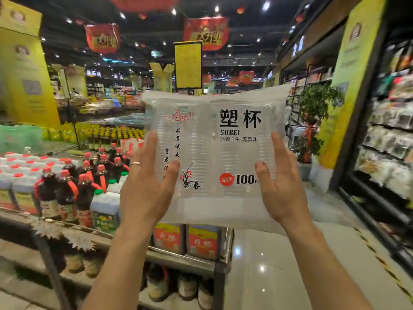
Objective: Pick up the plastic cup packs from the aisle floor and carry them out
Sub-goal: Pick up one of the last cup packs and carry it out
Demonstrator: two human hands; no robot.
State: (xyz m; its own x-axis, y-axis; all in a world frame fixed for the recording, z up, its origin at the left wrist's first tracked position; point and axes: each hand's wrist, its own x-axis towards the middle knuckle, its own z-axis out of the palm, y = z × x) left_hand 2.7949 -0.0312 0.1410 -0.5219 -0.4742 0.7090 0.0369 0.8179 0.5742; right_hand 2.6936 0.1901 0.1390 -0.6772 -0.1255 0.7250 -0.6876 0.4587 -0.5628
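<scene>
- Pinches pack point(214, 153) at left edge with left hand point(147, 189), thumb in front.
- Pinches right edge likewise with right hand point(281, 186).
- Holds it raised ahead, long axis crosswise, equally near both.

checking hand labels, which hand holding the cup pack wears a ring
The left hand, with a ring on one finger; the right hand, at the other edge of the cup pack, shows bare fingers.
</scene>
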